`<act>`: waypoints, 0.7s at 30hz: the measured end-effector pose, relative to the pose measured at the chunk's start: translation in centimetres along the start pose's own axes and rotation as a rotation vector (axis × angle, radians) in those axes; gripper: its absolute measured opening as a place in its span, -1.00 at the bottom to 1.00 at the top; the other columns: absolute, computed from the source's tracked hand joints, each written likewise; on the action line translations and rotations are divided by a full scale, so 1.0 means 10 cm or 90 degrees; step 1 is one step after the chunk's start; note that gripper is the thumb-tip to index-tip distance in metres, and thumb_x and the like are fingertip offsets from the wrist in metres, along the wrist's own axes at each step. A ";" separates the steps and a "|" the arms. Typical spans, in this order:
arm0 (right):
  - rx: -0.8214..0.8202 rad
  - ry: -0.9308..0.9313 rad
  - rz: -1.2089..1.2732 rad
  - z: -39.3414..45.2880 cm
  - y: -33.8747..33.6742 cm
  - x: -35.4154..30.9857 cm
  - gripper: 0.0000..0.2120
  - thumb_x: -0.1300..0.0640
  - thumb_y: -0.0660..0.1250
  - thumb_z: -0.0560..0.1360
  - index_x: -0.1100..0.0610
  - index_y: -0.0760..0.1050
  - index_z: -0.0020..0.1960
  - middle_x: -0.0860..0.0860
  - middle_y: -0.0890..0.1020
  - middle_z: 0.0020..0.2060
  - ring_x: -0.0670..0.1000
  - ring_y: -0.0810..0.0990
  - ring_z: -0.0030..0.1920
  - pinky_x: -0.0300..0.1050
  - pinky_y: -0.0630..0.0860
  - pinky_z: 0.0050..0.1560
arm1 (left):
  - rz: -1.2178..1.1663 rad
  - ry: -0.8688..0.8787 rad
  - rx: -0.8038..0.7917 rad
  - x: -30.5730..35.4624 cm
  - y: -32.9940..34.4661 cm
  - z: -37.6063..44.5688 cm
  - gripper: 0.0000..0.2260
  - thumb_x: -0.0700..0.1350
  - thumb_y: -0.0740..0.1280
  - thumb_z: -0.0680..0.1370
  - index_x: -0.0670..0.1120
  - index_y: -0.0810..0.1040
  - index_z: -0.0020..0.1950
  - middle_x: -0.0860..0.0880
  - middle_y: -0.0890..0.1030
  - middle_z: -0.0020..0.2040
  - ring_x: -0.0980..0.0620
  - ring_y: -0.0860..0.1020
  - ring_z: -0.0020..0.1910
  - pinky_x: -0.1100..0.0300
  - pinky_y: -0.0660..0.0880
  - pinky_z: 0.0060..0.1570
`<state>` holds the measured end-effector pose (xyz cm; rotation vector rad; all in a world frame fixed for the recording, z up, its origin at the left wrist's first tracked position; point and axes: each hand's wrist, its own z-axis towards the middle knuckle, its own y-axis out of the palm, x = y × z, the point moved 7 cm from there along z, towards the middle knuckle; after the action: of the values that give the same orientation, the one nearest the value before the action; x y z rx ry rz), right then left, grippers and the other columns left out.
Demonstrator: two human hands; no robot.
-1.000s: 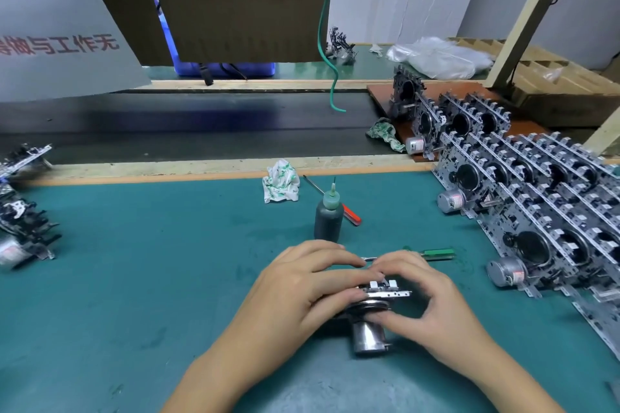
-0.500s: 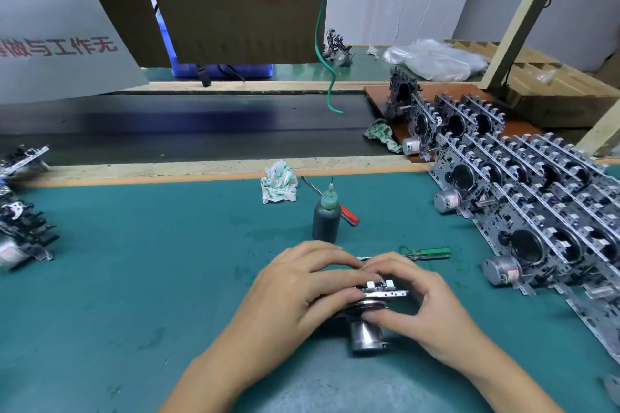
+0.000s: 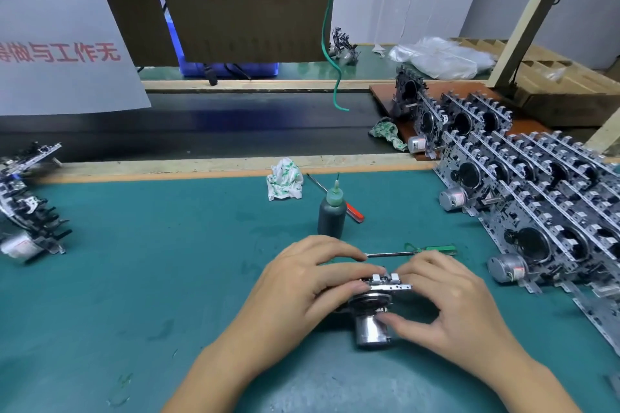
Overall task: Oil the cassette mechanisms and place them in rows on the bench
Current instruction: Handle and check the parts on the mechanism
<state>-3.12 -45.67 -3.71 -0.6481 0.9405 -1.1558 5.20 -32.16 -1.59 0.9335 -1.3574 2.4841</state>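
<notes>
The cassette mechanism [image 3: 375, 298] sat on the green bench [image 3: 151, 278] in front of the person, its metal plate edge-up and its shiny motor can pointing back toward them, just as it had a second earlier. The left hand [image 3: 302, 292] curled its fingers over the top edge and gripped it, while the right hand [image 3: 446, 305] pinched it between fingertips above and thumb against the motor; neither hand had shifted noticeably. The oil bottle [image 3: 331, 211] stood upright and untouched just beyond the hands, with a thin screwdriver [image 3: 412, 252] lying between. Finished mechanisms [image 3: 536, 198] leaned in rows on the right, and a small pile of others [image 3: 27, 211] waited at the left edge. With nothing moved, this one was probably being checked or worked by hand before joining a row.
</notes>
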 end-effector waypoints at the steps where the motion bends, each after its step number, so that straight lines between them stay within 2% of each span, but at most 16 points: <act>1: -0.010 0.026 0.031 0.00 0.02 0.01 -0.63 -0.25 0.36 0.32 0.06 0.62 -0.18 -0.21 0.59 -0.23 -0.11 0.50 -0.16 -0.16 0.44 -0.10 | -0.002 0.002 0.001 0.00 0.00 -0.01 -0.71 0.10 0.16 0.59 0.14 0.62 0.17 0.19 0.57 0.10 0.21 0.46 0.15 0.22 0.39 0.15; 5: -0.029 0.140 0.268 0.06 0.12 -0.01 -0.62 -0.21 0.41 0.27 -0.12 0.54 0.05 -0.24 0.57 -0.07 -0.18 0.50 0.02 -0.32 0.39 0.04 | -0.001 0.010 0.006 0.02 -0.01 0.00 -0.73 0.08 0.18 0.59 0.12 0.63 0.16 0.18 0.58 0.10 0.18 0.47 0.14 0.23 0.39 0.15; 10: -0.044 0.152 0.402 0.14 0.19 -0.07 -0.71 -0.13 0.45 0.25 -0.03 0.57 -0.10 -0.19 0.58 -0.07 -0.07 0.53 0.02 -0.30 0.40 0.05 | -0.002 0.015 0.016 0.03 -0.02 -0.01 -0.73 0.06 0.19 0.58 0.11 0.63 0.16 0.19 0.58 0.09 0.18 0.48 0.12 0.26 0.38 0.15; 16: -0.046 0.182 0.494 0.14 0.22 -0.05 -0.69 -0.08 0.48 0.23 -0.08 0.56 -0.05 -0.14 0.60 -0.11 -0.04 0.57 -0.01 -0.27 0.43 0.05 | -0.007 0.009 0.011 0.03 -0.02 -0.01 -0.73 0.08 0.19 0.58 0.14 0.63 0.16 0.21 0.56 0.11 0.19 0.46 0.15 0.26 0.37 0.16; 21: -0.058 0.207 0.542 0.14 0.26 -0.03 -0.70 -0.06 0.52 0.17 -0.07 0.59 -0.13 -0.11 0.62 -0.13 -0.06 0.58 -0.07 -0.27 0.45 0.00 | -0.012 0.019 0.021 0.02 -0.02 -0.02 -0.74 0.06 0.20 0.58 0.12 0.63 0.15 0.21 0.56 0.11 0.18 0.47 0.14 0.24 0.39 0.15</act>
<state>-0.72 -44.65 -5.12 -0.0791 1.3683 -0.4535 5.04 -31.87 -1.43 0.9077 -1.2974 2.5033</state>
